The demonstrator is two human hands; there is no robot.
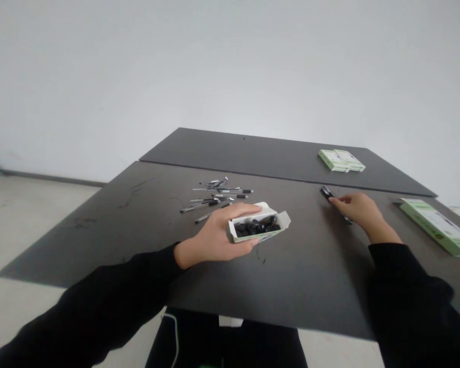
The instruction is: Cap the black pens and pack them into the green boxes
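Note:
My left hand (218, 236) is wrapped round a small white-and-green carton (261, 236), its top flaps open toward me. Inside the carton stand several black pens (255, 226), of which only the dark ends show. On the right, my right hand (358, 210) pinches a black pen (325, 192) near its middle, low over the table; whether it touches the surface I cannot tell. Several clear-barrelled pens with black ends (214, 202) lie loosely scattered just beyond my left hand.
Two closed white-and-green boxes (341, 160) lie side by side on the far table (214, 148). A larger green-and-white box (437, 225) lies at the right, beyond my right forearm. A seam separates the far table from the near dark table (118, 230). A white wall rises behind.

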